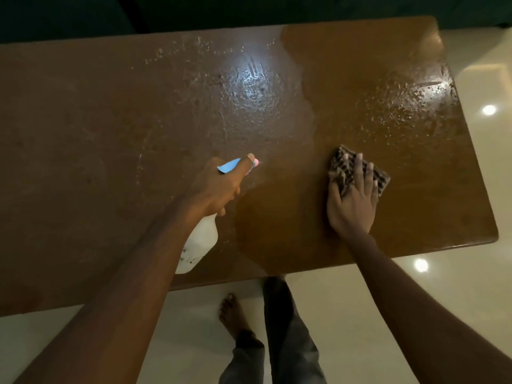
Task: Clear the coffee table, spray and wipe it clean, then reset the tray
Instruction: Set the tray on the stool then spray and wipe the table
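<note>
The coffee table (97, 134) is seen from above, its long axis running left to right across the view; nothing rests on it except the cloth, and no tray is in view. The spray bottle (198, 245) is gripped by the left hand (219, 187), the fingers wrapped round its neck and one finger laid along the blue trigger (228, 165); its nozzle is pointed away from the person, toward the table's middle. The bottle's white body is opaque, so the level of liquid inside cannot be told. The patterned cloth (357, 170) is pressed flat on the table under the right hand (352, 200), whose fingers are spread over it.

Beaded spray is seen on the far middle (249, 81) and toward the far right corner (401, 106); a smoother, darker sheen surrounds the cloth, which is judged to be already wiped. The left half appears dull and dry. The unwiped droplets lie away from the cloth, ahead of it and to its left; the right hand is the nearer one to them, so the next wiping stroke is judged to run forward and leftward along the long axis, while the left end is judged still to need spraying.
</note>
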{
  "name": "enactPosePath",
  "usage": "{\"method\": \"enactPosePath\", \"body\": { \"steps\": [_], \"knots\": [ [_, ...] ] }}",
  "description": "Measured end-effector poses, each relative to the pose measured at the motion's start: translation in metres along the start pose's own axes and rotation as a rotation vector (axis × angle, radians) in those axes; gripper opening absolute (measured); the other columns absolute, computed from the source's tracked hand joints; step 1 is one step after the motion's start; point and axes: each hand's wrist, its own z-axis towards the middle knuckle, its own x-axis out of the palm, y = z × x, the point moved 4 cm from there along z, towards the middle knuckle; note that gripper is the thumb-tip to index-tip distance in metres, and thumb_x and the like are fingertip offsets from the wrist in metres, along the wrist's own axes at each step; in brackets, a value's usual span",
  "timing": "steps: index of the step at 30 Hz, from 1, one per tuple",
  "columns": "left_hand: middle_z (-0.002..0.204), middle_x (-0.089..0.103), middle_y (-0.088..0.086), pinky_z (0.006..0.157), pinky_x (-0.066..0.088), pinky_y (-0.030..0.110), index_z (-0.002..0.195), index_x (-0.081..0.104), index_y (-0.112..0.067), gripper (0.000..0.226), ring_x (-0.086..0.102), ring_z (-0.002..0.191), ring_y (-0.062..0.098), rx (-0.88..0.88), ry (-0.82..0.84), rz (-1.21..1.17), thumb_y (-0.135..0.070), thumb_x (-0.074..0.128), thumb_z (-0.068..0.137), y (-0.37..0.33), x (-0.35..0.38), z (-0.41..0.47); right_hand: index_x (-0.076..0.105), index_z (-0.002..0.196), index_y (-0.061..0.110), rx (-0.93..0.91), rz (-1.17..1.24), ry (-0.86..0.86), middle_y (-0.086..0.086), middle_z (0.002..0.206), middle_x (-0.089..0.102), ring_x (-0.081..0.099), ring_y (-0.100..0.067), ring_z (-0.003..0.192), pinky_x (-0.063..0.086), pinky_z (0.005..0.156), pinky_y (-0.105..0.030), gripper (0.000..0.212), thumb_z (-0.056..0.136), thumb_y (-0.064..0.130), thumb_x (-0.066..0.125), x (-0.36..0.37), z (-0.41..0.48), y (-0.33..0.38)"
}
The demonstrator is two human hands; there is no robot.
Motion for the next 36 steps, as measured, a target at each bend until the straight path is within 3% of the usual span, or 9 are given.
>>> {"method": "enactPosePath", "body": {
  "steps": [2,6,11,16,18,21,25,32,36],
  "knots": [
    [0.079,0.068,0.007,0.052,0.050,0.029,0.085,0.067,-0.010,0.059,0.064,0.069,0.021,-0.002,-0.054,-0.038,-0.064,0.043,0.090,-0.001,-0.008,0.005,0.032,0.154,0.017,0.052,-0.019,-0.019,0.011,0.166,-0.008,-0.012,-0.014,0.152,-0.004,0.123,-0.041,0.077,0.092,0.059,0.019,0.002,0.024,0.012],
    [0.074,0.066,-0.002,0.048,0.046,0.023,0.076,0.063,-0.020,0.055,0.063,0.066,0.015,0.016,-0.172,-0.070,-0.068,0.039,0.086,-0.003,-0.025,0.012,0.031,0.155,0.019,-0.004,-0.050,0.000,0.003,0.167,-0.006,-0.010,-0.022,0.152,-0.002,0.123,-0.046,0.074,0.092,0.058,0.021,0.015,0.049,0.070],
    [0.075,0.066,0.004,0.042,0.048,0.023,0.079,0.065,-0.011,0.069,0.060,0.056,0.012,0.021,-0.263,-0.209,-0.074,0.039,0.084,-0.015,-0.039,0.020,0.006,0.157,0.036,-0.516,-0.142,0.159,0.004,0.167,-0.002,-0.007,-0.022,0.153,-0.002,0.123,-0.042,0.068,0.097,0.060,0.022,0.047,0.005,0.136],
    [0.081,0.067,0.003,0.046,0.046,0.022,0.085,0.064,-0.012,0.058,0.060,0.064,0.014,0.004,-0.270,-0.171,-0.064,0.037,0.091,-0.021,-0.039,0.026,0.006,0.157,0.041,-0.816,-0.253,0.289,0.011,0.166,-0.001,-0.009,-0.014,0.152,-0.005,0.122,-0.038,0.068,0.097,0.064,0.029,0.040,-0.027,0.081],
    [0.081,0.066,0.000,0.049,0.046,0.021,0.085,0.062,-0.017,0.054,0.060,0.065,0.014,-0.021,-0.245,-0.156,-0.063,0.036,0.091,-0.026,-0.038,0.035,0.005,0.156,0.043,-0.789,-0.267,0.266,0.012,0.165,0.000,-0.009,-0.013,0.152,-0.007,0.121,-0.035,0.069,0.095,0.063,0.031,0.021,-0.006,0.047],
    [0.079,0.066,-0.001,0.050,0.046,0.022,0.083,0.061,-0.021,0.049,0.061,0.066,0.014,-0.036,-0.210,-0.144,-0.063,0.036,0.092,-0.027,-0.036,0.039,-0.005,0.154,0.047,-0.602,-0.245,0.230,0.011,0.166,-0.001,-0.007,-0.014,0.152,-0.001,0.122,-0.036,0.069,0.095,0.062,0.027,-0.002,0.032,0.016],
    [0.080,0.065,0.000,0.054,0.049,0.026,0.081,0.061,-0.020,0.050,0.062,0.071,0.015,-0.092,-0.115,-0.100,-0.063,0.037,0.092,-0.031,-0.031,0.054,-0.008,0.154,0.045,-0.377,-0.194,0.158,0.012,0.165,-0.009,-0.012,-0.015,0.152,-0.005,0.122,-0.035,0.067,0.095,0.062,0.020,-0.007,0.064,0.028],
    [0.071,0.063,0.000,0.039,0.044,0.018,0.087,0.065,-0.011,0.058,0.056,0.058,0.011,0.007,-0.119,0.003,-0.063,0.041,0.090,-0.064,-0.024,0.078,-0.006,0.154,0.045,-0.382,-0.155,0.163,0.014,0.165,-0.010,-0.015,-0.014,0.151,-0.003,0.123,-0.037,0.067,0.096,0.061,0.023,-0.005,0.069,0.029],
    [0.072,0.060,0.001,0.043,0.043,0.020,0.089,0.061,-0.012,0.056,0.056,0.059,0.012,-0.033,-0.143,0.028,-0.063,0.040,0.091,-0.066,-0.024,0.084,-0.005,0.155,0.044,-0.374,-0.155,0.183,0.013,0.165,-0.011,-0.017,-0.013,0.151,-0.007,0.122,-0.036,0.068,0.095,0.062,0.021,-0.004,0.069,0.030]
  ]
}}
